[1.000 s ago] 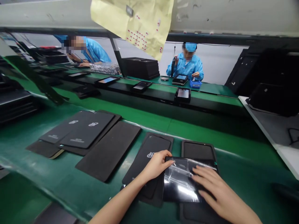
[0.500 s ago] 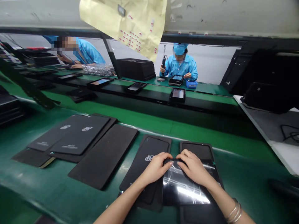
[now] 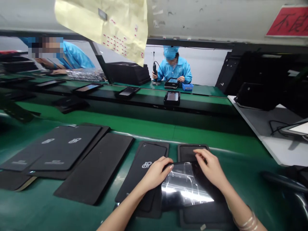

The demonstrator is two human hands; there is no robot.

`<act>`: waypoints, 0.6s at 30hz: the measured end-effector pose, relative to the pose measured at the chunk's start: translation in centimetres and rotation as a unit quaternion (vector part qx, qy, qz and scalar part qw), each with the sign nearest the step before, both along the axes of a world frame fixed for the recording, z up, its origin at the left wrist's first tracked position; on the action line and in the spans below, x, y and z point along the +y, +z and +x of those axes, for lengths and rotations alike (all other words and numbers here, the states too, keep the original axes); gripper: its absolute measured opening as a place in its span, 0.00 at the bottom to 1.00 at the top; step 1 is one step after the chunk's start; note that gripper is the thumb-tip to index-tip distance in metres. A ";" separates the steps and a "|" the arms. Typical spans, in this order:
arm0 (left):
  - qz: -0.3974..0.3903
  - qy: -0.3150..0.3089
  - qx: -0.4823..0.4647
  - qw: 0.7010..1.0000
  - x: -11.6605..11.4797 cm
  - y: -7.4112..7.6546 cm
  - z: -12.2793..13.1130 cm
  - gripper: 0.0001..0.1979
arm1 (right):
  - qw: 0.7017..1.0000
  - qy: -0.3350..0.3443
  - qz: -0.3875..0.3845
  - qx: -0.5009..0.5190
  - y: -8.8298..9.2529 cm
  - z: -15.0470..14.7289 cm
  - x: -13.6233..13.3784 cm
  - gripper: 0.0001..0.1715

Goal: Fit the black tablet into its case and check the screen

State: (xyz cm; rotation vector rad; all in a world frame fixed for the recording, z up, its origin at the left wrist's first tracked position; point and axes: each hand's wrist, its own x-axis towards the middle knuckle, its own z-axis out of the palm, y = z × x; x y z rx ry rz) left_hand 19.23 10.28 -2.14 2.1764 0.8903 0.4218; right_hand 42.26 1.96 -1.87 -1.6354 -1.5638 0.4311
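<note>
The right hand (image 3: 210, 168) has slid to the far corner of the glossy film-covered black tablet (image 3: 185, 189), seemingly pinching film; the left hand (image 3: 156, 173), fingers pressed together, steadies its edge.

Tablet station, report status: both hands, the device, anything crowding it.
Left hand on tablet's left edge. Right hand at its top right corner. Film-covered tablet flat on black tray. Back cover close alongside.

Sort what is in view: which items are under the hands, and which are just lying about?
In hand:
left hand on the screen's near-left corner
right hand at its far edge
glossy film-covered screen
foam tray beneath

Lying about:
logo back cover
foam pad
stacked covers
yellow sheet
</note>
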 end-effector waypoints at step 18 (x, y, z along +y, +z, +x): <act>0.014 0.102 -0.042 0.994 -0.5 -0.7 0.2 0.09 | 0.981 -0.154 -0.110 0.044 -3.7 3.8 -5.4 0.31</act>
